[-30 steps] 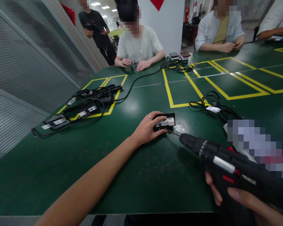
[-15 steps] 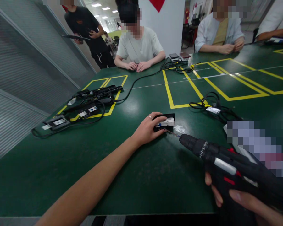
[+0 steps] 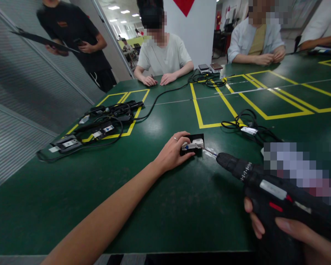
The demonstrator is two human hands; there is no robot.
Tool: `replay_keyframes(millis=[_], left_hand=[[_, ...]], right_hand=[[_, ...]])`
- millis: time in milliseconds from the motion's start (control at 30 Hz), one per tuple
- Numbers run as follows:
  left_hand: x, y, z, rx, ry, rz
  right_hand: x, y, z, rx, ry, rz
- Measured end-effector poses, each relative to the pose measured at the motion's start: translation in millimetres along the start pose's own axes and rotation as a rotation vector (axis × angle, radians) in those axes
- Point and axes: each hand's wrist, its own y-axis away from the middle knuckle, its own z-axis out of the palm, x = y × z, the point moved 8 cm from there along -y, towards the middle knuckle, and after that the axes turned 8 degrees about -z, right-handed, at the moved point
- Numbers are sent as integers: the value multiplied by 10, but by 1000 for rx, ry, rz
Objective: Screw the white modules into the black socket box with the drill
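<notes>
My left hand (image 3: 174, 151) is closed around the left end of a small black box-like part with a white block (image 3: 196, 143) inside it, resting on the green tabletop. A bit of blue shows beside the fingers. In my right hand (image 3: 256, 217) is a black cordless drill (image 3: 253, 173), its grip wrapped by the fingers. The long thin bit (image 3: 209, 151) points left, and its tip is at the right end of the white block. Whether the tip touches the block I cannot tell. A clear plastic scrap (image 3: 210, 152) lies just behind the bit.
Black power adapters with cables (image 3: 107, 123) lie at the left. A coiled black cable (image 3: 246, 119) is at the right, near a blurred-out patch. Yellow tape (image 3: 201, 110) marks rectangles on the green table (image 3: 165, 221). Several people are around the far side, one standing with a clipboard (image 3: 44, 40).
The drill has shifted slightly right, and its bit tip has moved from the block's near side to its right end. My left hand stays put. The standing person has moved left and closer.
</notes>
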Motion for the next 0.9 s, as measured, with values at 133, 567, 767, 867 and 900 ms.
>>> replay_keyframes(millis=[133,567,767,867,900], left_hand=[[12,-3,-10,7,-7,9],[38,-7,15,47,-146,110],[103,-5,7,45,-175,166],[92,-11,9,30,-176,155],[87,-13,9,27,-175,152]], right_hand=[[-46,-34,42,-46,10,-54],[-12,-20,30,-53,-20,-52],[-28,-45,30,-50,22,-60],[-32,-34,21,-37,20,-47],[-37,-28,15,-26,24,-49]])
